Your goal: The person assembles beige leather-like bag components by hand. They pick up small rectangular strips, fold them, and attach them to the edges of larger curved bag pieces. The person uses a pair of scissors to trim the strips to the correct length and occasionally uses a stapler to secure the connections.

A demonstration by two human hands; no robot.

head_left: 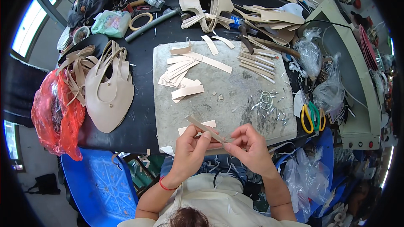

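Over the near edge of the grey work board [219, 105], both my hands hold one narrow beige strip [195, 122], which slants down to the right. My left hand [189, 151] is closed around its middle, the thumb lying on top. My right hand [249, 148] pinches the lower right end between thumb and fingertips; the very tip is partly hidden. Just beyond my left fingers, another flat strip [208, 124] lies on the board. Farther off is a loose pile of flat beige strips [180, 71]. Slimmer strips with pale ends [257, 64] lie in a row at the right.
Small metal bits surround a ring [266, 100] on the board's right side. Scissors [310, 117] lie past its right edge. Beige bag pieces [110, 88] and a red plastic bag [57, 113] sit left. A hammer [269, 44] lies behind; a blue tub [99, 185] stands lower left.
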